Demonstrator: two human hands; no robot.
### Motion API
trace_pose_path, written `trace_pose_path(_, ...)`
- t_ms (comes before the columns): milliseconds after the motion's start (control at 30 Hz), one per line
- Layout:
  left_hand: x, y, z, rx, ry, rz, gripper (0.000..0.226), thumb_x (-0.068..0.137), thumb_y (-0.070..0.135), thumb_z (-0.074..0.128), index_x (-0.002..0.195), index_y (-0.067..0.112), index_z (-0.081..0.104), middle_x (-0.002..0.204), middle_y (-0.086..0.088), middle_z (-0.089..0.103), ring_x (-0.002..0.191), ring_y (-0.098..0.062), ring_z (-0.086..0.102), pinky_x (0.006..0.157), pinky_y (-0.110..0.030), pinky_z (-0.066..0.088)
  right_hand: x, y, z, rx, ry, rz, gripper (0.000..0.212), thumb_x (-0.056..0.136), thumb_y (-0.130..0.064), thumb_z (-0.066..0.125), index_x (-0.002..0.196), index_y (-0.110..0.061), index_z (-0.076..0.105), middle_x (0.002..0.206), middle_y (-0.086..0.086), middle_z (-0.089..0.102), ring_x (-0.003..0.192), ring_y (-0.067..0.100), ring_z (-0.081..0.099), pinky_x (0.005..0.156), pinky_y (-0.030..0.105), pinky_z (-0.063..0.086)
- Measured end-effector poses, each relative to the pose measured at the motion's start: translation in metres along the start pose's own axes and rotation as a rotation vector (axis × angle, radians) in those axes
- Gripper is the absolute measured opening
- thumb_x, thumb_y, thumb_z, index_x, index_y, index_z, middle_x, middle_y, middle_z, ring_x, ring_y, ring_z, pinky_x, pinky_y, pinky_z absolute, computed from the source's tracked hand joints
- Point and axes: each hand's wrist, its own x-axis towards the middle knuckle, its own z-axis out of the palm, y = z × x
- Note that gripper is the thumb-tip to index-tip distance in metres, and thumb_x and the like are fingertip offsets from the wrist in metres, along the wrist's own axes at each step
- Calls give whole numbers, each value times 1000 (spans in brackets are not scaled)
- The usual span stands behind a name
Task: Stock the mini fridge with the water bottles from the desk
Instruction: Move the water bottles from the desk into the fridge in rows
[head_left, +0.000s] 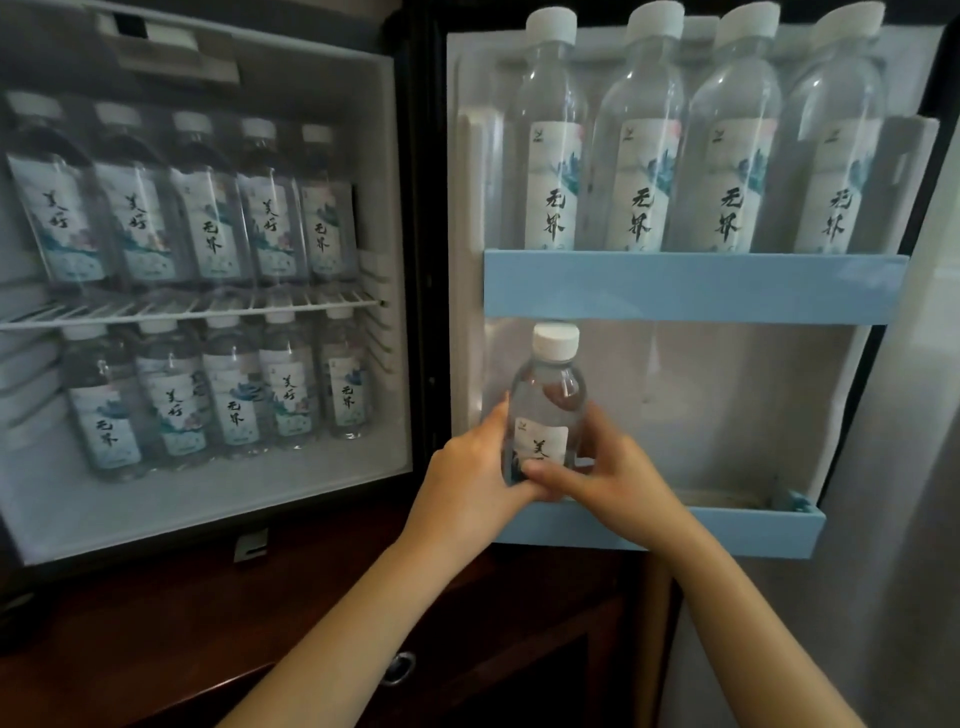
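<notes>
We hold one water bottle (545, 405) upright with both hands at the left end of the lower door shelf (737, 527) of the open mini fridge (218, 499). The left hand (467, 478) wraps the bottle's lower body from the left side. The right hand (610, 467) closes on it from the right, with the thumb laid across the front of the label. Both hands are thus clamped on the same bottle, and they touch each other below the label. The bottle's white cap (556, 340) stands just under the upper door shelf (696, 286). The hands hide the bottle's base, so we cannot tell whether it rests on the shelf floor.

The upper door shelf carries four tall bottles (644, 171), upright and side by side, with labels facing outward. Inside the compartment, a white wire rack (208, 306) carries the upper row of five bottles (208, 223). The lower row of five bottles (234, 400) stands on the compartment floor beneath the rack. All of these bottles are upright, with white caps and pale printed labels.

The fridge sits in a dark wooden cabinet (234, 639). A metal fitting (397, 667) shows on the cabinet front, between our forearms.
</notes>
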Motion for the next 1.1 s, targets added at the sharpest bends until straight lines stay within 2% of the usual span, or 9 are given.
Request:
trace_pose_path(100,0,0,1,39,-3,-1,94,68,49,75,145,33,24,111,9,65,99,-4,62,87,-25,52,2,1,-1,-22,-9,34,43,77,-25,74,113,-26,50,99,-12,65,87,-6,61,74,12,49)
trace_pose_path(333,-11,-6,4,-2,36,55,94,73,36,74,147,28,17,125,-1,59,112,-11,59,96,-31,50,2,2,-6,-15,-74,72,48,76,-22,74,115,-36,48,99,-7,71,92,5,67,84,28,53)
trace_pose_path(467,-22,-17,0,96,166,218,71,78,3,71,139,11,35,129,-12,57,114,-21,60,92,-35,52,2,0,-5,-18,-54,81,43,77,-17,73,110,-33,51,88,-4,71,77,-3,66,73,21,53)
trace_pose_path(567,-24,-21,-8,114,196,268,61,78,-6,67,134,6,46,129,-10,57,111,-17,61,90,-32,52,3,-1,-3,-64,-54,119,45,79,-23,71,119,-24,52,80,1,71,65,2,63,70,29,53)
trace_pose_path(767,-29,-27,-22,83,180,231,53,79,-7,65,128,9,53,112,-8,66,95,-5,62,90,-16,48,2,-2,-3,-70,-101,134,40,85,-23,65,122,-24,51,93,0,71,81,6,66,76,25,50)
trace_pose_path(833,-33,-31,-28,62,188,204,51,79,-6,65,126,10,55,109,-7,67,92,-6,65,87,-14,50,1,-1,3,-97,34,102,38,88,-23,61,124,-20,50,100,-2,65,88,8,62,75,15,45)
trace_pose_path(900,-37,-37,-38,50,199,160,47,80,-6,65,123,11,58,109,-4,66,91,-6,66,84,-11,50,-3,-1,13,-118,353,11,39,91,-29,57,124,-11,50,100,0,59,91,12,57,79,15,43)
trace_pose_path(1000,-43,-53,-61,48,214,63,40,81,-4,65,117,12,62,107,4,64,89,-2,65,81,-4,47,-13,-6,38,-231,796,-254,34,92,-28,46,107,0,57,88,7,55,85,15,50,79,19,36)
trace_pose_path(1100,-50,-72,-90,90,243,-50,35,82,-1,64,113,14,65,103,10,63,88,-4,64,79,-4,47,-11,-16,77,-366,798,-525,19,92,-14,46,91,0,59,78,13,56,79,18,44,76,24,31)
